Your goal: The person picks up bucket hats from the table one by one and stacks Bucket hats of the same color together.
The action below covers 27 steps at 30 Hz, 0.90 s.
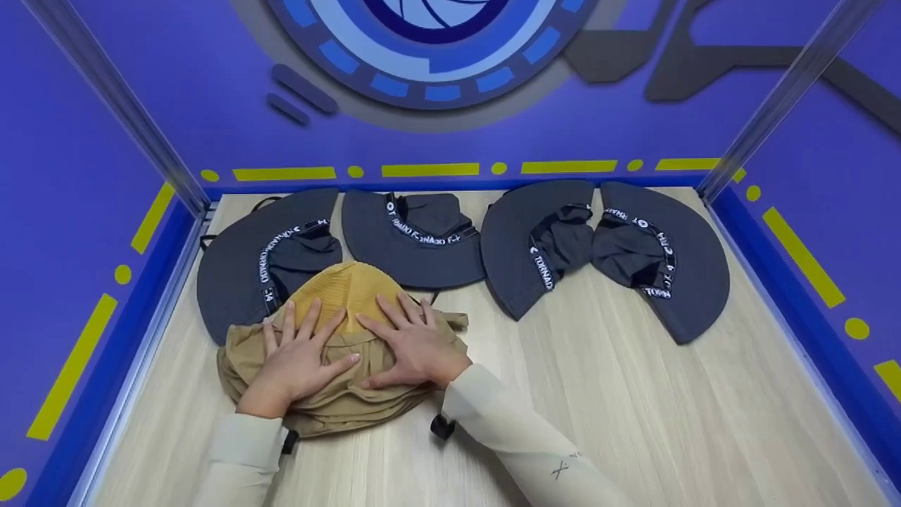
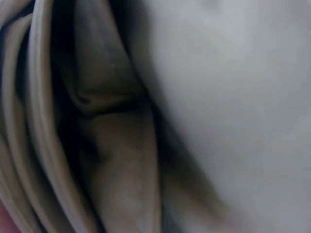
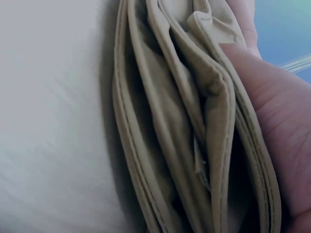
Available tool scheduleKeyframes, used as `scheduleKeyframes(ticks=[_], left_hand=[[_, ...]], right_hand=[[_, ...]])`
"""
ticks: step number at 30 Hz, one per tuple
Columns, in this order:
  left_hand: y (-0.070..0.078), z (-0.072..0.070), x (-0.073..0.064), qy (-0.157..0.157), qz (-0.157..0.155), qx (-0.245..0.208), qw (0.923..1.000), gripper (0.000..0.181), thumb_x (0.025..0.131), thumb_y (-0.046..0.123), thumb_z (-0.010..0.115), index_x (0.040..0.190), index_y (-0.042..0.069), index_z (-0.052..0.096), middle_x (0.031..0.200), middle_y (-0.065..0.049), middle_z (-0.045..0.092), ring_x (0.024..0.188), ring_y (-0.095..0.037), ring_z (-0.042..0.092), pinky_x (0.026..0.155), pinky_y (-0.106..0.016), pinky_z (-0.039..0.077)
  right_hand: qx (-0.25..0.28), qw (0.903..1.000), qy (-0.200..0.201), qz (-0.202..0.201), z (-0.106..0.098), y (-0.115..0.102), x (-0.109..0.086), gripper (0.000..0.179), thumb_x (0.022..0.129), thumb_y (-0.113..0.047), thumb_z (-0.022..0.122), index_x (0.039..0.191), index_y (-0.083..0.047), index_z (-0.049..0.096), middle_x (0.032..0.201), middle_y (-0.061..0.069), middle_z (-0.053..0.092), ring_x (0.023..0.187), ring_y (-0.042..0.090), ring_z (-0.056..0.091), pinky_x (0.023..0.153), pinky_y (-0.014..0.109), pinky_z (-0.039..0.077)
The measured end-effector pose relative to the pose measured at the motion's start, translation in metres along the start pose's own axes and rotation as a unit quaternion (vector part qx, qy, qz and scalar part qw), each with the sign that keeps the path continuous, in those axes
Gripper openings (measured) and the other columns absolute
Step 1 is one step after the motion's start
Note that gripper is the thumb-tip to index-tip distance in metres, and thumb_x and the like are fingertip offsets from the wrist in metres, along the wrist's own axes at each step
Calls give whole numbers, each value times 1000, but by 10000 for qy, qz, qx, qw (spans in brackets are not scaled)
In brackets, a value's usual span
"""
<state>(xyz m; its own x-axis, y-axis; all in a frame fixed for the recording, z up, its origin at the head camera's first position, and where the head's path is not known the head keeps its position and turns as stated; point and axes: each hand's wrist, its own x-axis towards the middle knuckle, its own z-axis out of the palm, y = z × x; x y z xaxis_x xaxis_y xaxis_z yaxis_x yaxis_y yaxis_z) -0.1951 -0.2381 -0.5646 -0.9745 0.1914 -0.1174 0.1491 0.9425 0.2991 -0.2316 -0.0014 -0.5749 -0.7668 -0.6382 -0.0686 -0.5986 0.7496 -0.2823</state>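
A stack of khaki hats [image 1: 352, 412] lies at the left front of the table, a mustard corduroy panel [image 1: 355, 282] on its top. My left hand [image 1: 299, 366] rests on its left half, fingers spread over the corduroy. On the right half, my right hand [image 1: 417, 348] presses down with fingers also spread and thumb pointing inward. Layered khaki fabric edges [image 2: 43, 111] fill the left side of the left wrist view. In the right wrist view, several stitched folds [image 3: 160, 107] sit stacked beside my right hand's palm.
Several dark grey hats stand in a row at the back: one far left [image 1: 229, 274], one beside it [image 1: 373, 246], one right of centre [image 1: 503, 260] and one at right [image 1: 697, 274]. The left one is overlapped by the khaki stack. Blue walls [image 1: 450, 151] enclose the wooden table [image 1: 633, 422].
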Motion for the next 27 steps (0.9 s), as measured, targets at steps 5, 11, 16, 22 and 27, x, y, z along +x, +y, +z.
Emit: scheduleKeyframes(ticks=[5, 11, 16, 22, 27], left_hand=[[11, 1, 4, 122, 170, -138, 9997, 100, 85, 75, 61, 157, 8, 40, 172, -19, 13, 154, -57, -7, 120, -71, -11], [17, 7, 4, 227, 374, -73, 9990, 107, 85, 71, 66, 160, 3, 32, 174, -4, 10, 156, -52, -1, 118, -75, -10], [16, 11, 6, 314, 365, -91, 9988, 115, 82, 79, 62, 165, 12, 18, 174, -1, 13, 155, -55, 2, 118, -76, -10], [14, 15, 7, 294, 261, -272, 9989, 120, 80, 79, 64, 167, 18, 9, 173, -5, 17, 156, -54, 2, 118, -73, -12], [14, 13, 6, 232, 231, -330, 9989, 119, 80, 79, 65, 166, 18, 9, 173, -4, 17, 156, -53, 2, 119, -72, -14]], right_hand=[[83, 10000, 42, 15, 1, 1, 0, 108, 75, -87, 62, 162, -47, 14, 175, 0, 6, 161, 36, 3, 125, 66, 10], [443, 9988, 154, -130, 2, 7, 0, 101, 79, -81, 64, 162, -45, 19, 174, 0, 10, 161, 36, 6, 125, 66, 11], [1589, 9859, 441, -298, -5, 19, -2, 84, 87, -65, 69, 159, -36, 37, 172, 2, 20, 161, 34, 10, 126, 65, 12], [3896, 8983, 2006, 314, -27, 56, -15, 45, 91, -20, 76, 133, -7, 66, 149, 18, 55, 143, 36, 46, 119, 53, 37], [3691, 8201, 3748, 2250, -53, 111, -29, 19, 90, -15, 77, 106, -5, 75, 110, 14, 70, 102, 27, 64, 91, 38, 51]])
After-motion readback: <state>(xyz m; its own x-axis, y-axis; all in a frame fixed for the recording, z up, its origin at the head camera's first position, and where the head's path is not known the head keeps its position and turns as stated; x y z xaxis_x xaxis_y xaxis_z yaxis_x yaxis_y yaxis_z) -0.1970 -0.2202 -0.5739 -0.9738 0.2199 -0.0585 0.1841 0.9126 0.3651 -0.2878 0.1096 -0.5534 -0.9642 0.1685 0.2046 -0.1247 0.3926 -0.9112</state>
